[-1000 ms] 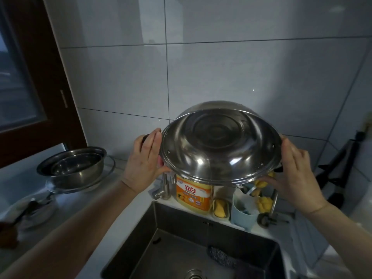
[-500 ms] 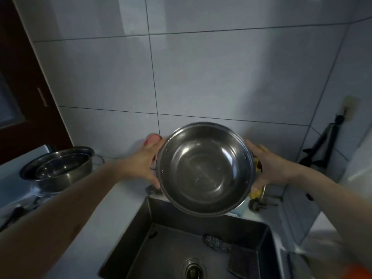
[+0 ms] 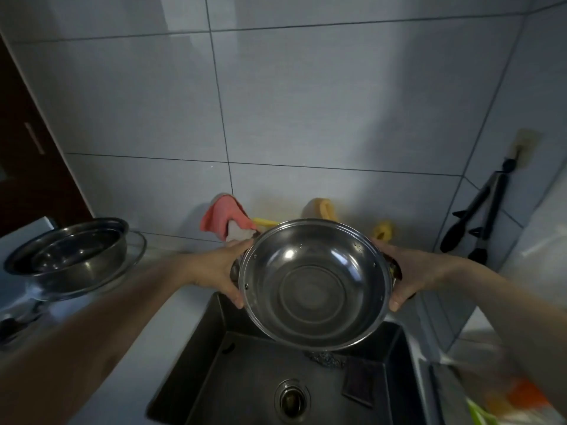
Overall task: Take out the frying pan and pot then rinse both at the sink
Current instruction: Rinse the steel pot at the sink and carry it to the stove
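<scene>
A round stainless steel pot [image 3: 316, 286] hangs above the dark sink [image 3: 245, 381], tilted so its empty inside faces me. My left hand [image 3: 219, 269] grips its left side, where a dark side handle is mostly hidden. My right hand [image 3: 411, 273] grips the right side at the other handle. Steel wool and a dark sponge [image 3: 359, 381] lie in the sink near the drain [image 3: 291, 397]. No frying pan can be made out.
Stacked steel bowls [image 3: 70, 256] sit on a glass lid at the left on the counter [image 3: 122, 348]. A pink cloth [image 3: 224, 219] and yellow items hang behind the pot. Black tongs [image 3: 478, 216] hang on the right wall. Blurred orange and green things lie bottom right.
The pot was bottom-up towards me, then turned so its inside faces me. It now sits slightly lower over the sink, and my view has tipped further down.
</scene>
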`<state>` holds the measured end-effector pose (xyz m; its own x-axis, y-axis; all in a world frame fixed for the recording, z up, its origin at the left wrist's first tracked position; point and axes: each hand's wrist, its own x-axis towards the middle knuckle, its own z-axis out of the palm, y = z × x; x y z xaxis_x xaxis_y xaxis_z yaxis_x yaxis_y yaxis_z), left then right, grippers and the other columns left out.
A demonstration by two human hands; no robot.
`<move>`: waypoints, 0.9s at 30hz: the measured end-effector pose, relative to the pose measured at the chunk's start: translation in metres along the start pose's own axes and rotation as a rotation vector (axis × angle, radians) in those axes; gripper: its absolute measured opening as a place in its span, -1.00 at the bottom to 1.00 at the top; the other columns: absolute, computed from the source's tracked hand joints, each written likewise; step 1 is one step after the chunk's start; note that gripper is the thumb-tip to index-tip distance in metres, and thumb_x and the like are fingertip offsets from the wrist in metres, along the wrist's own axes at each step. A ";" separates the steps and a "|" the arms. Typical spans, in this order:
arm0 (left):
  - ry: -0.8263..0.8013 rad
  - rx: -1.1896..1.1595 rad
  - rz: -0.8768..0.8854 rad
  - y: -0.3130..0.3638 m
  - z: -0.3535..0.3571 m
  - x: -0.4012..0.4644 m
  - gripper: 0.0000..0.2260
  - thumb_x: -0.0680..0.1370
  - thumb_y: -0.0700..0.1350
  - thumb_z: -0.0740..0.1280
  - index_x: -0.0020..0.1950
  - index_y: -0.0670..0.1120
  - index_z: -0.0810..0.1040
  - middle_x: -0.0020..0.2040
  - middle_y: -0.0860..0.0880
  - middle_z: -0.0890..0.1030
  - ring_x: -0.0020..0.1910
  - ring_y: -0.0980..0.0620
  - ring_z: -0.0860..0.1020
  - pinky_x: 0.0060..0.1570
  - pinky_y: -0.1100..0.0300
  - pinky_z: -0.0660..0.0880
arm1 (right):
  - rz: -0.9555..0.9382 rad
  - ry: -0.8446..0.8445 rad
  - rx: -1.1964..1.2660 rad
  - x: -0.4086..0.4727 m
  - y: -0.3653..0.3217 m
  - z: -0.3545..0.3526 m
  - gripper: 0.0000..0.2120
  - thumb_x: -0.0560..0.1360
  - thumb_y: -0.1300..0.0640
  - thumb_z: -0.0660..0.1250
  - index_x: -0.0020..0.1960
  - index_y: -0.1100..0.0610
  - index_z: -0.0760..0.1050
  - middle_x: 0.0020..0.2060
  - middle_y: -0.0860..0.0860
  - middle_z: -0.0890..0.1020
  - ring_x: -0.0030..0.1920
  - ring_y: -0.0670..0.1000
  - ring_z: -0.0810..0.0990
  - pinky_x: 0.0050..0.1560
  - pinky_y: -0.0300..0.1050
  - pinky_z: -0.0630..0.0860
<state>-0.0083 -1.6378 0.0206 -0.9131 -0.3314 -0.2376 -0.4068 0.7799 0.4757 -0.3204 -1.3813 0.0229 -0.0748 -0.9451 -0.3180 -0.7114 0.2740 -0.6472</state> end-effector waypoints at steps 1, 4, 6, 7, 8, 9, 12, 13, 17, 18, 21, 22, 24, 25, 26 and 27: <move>-0.003 0.003 0.014 0.000 0.000 0.002 0.19 0.17 0.05 0.64 0.54 0.24 -0.13 0.54 0.09 0.10 0.50 0.04 0.09 0.50 -0.07 0.09 | 0.013 0.003 0.003 -0.003 0.000 0.001 0.35 0.02 -0.11 0.73 0.57 -0.23 -0.05 0.49 -0.17 0.32 0.52 -0.08 0.23 0.55 0.11 0.17; -0.019 0.034 0.060 0.000 0.000 0.011 0.23 0.17 0.09 0.64 0.55 0.18 -0.18 0.56 0.09 0.03 0.53 0.04 0.03 0.51 -0.07 0.06 | 0.059 0.015 0.022 -0.015 0.004 0.006 0.37 0.09 -0.06 0.72 0.58 -0.22 -0.16 0.52 -0.19 0.23 0.54 -0.08 0.16 0.57 0.05 0.13; -0.035 0.063 0.092 0.001 0.000 0.020 0.23 0.17 0.09 0.64 0.54 0.22 -0.20 0.57 0.11 -0.01 0.53 0.05 -0.01 0.51 -0.04 0.03 | 0.091 0.034 0.043 -0.026 0.009 0.010 0.32 0.16 0.08 0.71 0.58 -0.20 -0.17 0.51 -0.23 0.24 0.51 -0.14 0.18 0.50 -0.20 0.20; -0.045 0.073 0.117 0.003 0.001 0.025 0.22 0.17 0.09 0.64 0.53 0.25 -0.19 0.56 0.14 -0.02 0.52 0.08 -0.02 0.51 -0.03 0.03 | 0.118 0.048 0.054 -0.033 0.011 0.013 0.28 0.19 0.12 0.70 0.57 -0.22 -0.14 0.46 -0.28 0.28 0.47 -0.19 0.22 0.39 -0.39 0.24; -0.058 0.080 0.152 0.005 0.002 0.030 0.21 0.16 0.10 0.63 0.51 0.29 -0.19 0.54 0.20 -0.01 0.50 0.12 -0.02 0.50 0.00 0.02 | 0.145 0.067 0.063 -0.040 0.013 0.016 0.26 0.20 0.15 0.69 0.55 -0.25 -0.12 0.42 -0.32 0.31 0.44 -0.22 0.25 0.28 -0.50 0.26; -0.070 0.088 0.192 0.008 0.003 0.035 0.20 0.15 0.10 0.63 0.49 0.34 -0.19 0.50 0.30 -0.01 0.48 0.17 -0.03 0.48 0.05 0.01 | 0.175 0.090 0.062 -0.048 0.014 0.020 0.26 0.20 0.15 0.70 0.55 -0.24 -0.13 0.40 -0.31 0.34 0.42 -0.21 0.28 0.25 -0.50 0.28; -0.115 0.115 0.266 0.017 0.011 0.049 0.20 0.11 0.11 0.61 0.41 0.45 -0.23 0.41 0.45 -0.03 0.43 0.27 -0.01 0.43 0.20 -0.01 | 0.263 0.187 0.024 -0.071 0.017 0.032 0.35 0.16 0.06 0.71 0.59 -0.18 -0.20 0.46 -0.22 0.34 0.45 -0.13 0.30 0.43 -0.23 0.27; -0.130 0.119 0.272 0.021 0.014 0.054 0.21 0.11 0.11 0.62 0.43 0.44 -0.23 0.45 0.39 -0.01 0.45 0.24 0.01 0.44 0.18 0.00 | 0.293 0.212 0.012 -0.080 0.017 0.036 0.36 0.14 0.02 0.72 0.59 -0.19 -0.20 0.47 -0.19 0.33 0.47 -0.09 0.29 0.48 -0.12 0.26; -0.176 0.120 0.337 0.042 0.026 0.067 0.22 0.07 0.15 0.62 0.46 0.39 -0.17 0.46 0.30 0.07 0.46 0.22 0.06 0.44 0.29 0.05 | 0.398 0.283 -0.014 -0.120 0.023 0.053 0.31 0.15 -0.07 0.68 0.56 -0.26 -0.20 0.32 -0.31 0.41 0.23 -0.20 0.42 0.16 -0.38 0.33; -0.185 0.124 0.357 0.050 0.029 0.068 0.21 0.06 0.17 0.61 0.47 0.36 -0.15 0.45 0.31 0.08 0.45 0.24 0.07 0.40 0.37 0.05 | 0.407 0.305 -0.014 -0.131 0.025 0.057 0.29 0.16 -0.06 0.66 0.56 -0.28 -0.20 0.20 -0.35 0.47 0.09 -0.26 0.45 0.01 -0.44 0.31; -0.211 0.153 0.415 0.077 0.038 0.070 0.17 0.07 0.20 0.60 0.43 0.37 -0.14 0.41 0.35 0.09 0.41 0.29 0.08 0.33 0.52 0.02 | 0.442 0.345 -0.071 -0.163 0.023 0.068 0.29 0.15 -0.07 0.65 0.56 -0.27 -0.20 0.11 -0.32 0.52 0.11 -0.21 0.52 0.14 -0.31 0.42; -0.219 0.155 0.445 0.087 0.041 0.070 0.13 0.08 0.19 0.61 0.37 0.44 -0.15 0.35 0.45 0.06 0.35 0.37 0.08 0.26 0.62 0.00 | 0.448 0.354 -0.093 -0.175 0.023 0.072 0.28 0.15 -0.06 0.65 0.56 -0.24 -0.17 0.20 -0.23 0.53 0.20 -0.13 0.52 0.26 -0.20 0.43; -0.234 0.164 0.481 0.108 0.047 0.068 0.10 0.11 0.17 0.61 0.30 0.53 -0.16 0.27 0.57 -0.01 0.27 0.51 0.07 0.15 0.71 -0.04 | 0.431 0.385 -0.051 -0.200 0.023 0.078 0.23 0.16 0.04 0.67 0.56 -0.21 -0.08 0.24 -0.17 0.53 0.23 -0.11 0.52 0.24 -0.25 0.46; -0.235 0.165 0.490 0.119 0.051 0.067 0.10 0.12 0.16 0.62 0.32 0.52 -0.15 0.29 0.56 0.00 0.29 0.52 0.06 0.18 0.69 -0.03 | 0.414 0.404 -0.001 -0.215 0.024 0.082 0.23 0.16 0.11 0.68 0.56 -0.21 -0.05 0.24 -0.19 0.53 0.20 -0.15 0.52 0.16 -0.33 0.48; -0.229 0.170 0.498 0.131 0.057 0.065 0.12 0.12 0.16 0.63 0.38 0.46 -0.12 0.36 0.49 0.03 0.35 0.45 0.05 0.27 0.60 -0.01 | 0.403 0.422 0.040 -0.231 0.026 0.087 0.22 0.15 0.16 0.68 0.55 -0.22 -0.01 0.23 -0.21 0.53 0.18 -0.19 0.53 0.10 -0.35 0.50; -0.222 0.184 0.504 0.144 0.063 0.063 0.16 0.12 0.16 0.63 0.46 0.36 -0.10 0.45 0.37 0.04 0.43 0.35 0.03 0.39 0.46 0.00 | 0.403 0.442 0.069 -0.248 0.027 0.093 0.20 0.15 0.19 0.69 0.53 -0.26 0.02 0.21 -0.24 0.55 0.16 -0.24 0.54 0.07 -0.34 0.52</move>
<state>-0.1222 -1.5131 0.0207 -0.9570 0.2089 -0.2012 0.1065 0.8984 0.4262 -0.2561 -1.1233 0.0198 -0.6234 -0.7444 -0.2392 -0.5202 0.6233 -0.5838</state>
